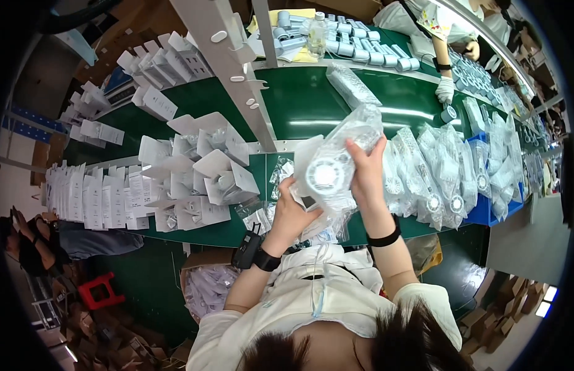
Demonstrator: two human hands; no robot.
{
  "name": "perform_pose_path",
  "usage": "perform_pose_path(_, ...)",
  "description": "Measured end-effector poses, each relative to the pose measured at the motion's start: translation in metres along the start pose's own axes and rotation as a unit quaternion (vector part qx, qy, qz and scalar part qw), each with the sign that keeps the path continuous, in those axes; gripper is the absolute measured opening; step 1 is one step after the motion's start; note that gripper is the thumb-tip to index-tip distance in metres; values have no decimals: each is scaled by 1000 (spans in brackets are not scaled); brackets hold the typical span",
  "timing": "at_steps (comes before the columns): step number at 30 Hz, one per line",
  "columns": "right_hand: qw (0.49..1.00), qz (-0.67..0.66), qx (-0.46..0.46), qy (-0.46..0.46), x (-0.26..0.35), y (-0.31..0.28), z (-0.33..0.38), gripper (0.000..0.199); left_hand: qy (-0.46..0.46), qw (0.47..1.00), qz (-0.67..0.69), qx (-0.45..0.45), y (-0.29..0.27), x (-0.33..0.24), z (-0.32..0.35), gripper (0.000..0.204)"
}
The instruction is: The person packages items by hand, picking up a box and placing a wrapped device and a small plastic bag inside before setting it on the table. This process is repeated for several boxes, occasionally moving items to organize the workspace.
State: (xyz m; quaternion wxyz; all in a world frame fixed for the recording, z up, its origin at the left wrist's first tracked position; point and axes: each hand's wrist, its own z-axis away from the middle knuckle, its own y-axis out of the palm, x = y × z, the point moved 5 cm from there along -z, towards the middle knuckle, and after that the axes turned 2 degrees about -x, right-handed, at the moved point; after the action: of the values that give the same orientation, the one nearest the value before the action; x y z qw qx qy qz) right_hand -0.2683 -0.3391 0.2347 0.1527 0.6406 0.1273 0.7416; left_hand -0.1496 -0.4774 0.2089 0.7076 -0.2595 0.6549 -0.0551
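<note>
Over the front of the green bench [361,233], my right hand [366,170] is closed round a clear-bagged device [329,172] with a white, round, slotted face. The bag hangs tilted, its upper end rising to the right. My left hand [291,213] grips a white carton [307,148] at its lower edge, just behind and beside the bagged device. Part of the carton is hidden by the bag, so I cannot tell how far the device sits inside it. Small clear packets [256,213] lie beside my left hand.
Open white cartons [222,176] with bagged contents stand at left, beside a row of upright cartons [107,198]. Several bagged devices [445,179] lie at right by a blue bin [513,204]. A metal post [237,68] rises ahead. Across the bench is a co-worker's gloved hand [445,91].
</note>
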Motion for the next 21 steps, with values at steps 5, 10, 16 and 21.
perform_pose_path(5, 866, 291, -119, -389, 0, 9, 54, 43, 134, 985, -16, -112, 23, 5, 13, 81)
perform_pose_path(10, 746, 495, 165, -414, 13, 32, 68, 38, 123, 989, 20, -73, 12, 18, 9, 79)
perform_pose_path(16, 837, 469, 70, -273, -58, -26, -16, 44, 128, 970, 69, -197, -32, 68, 9, 60)
perform_pose_path(21, 681, 682, 205, -171, -153, -17, -61, 38, 104, 983, -71, -136, -45, 36, 14, 46)
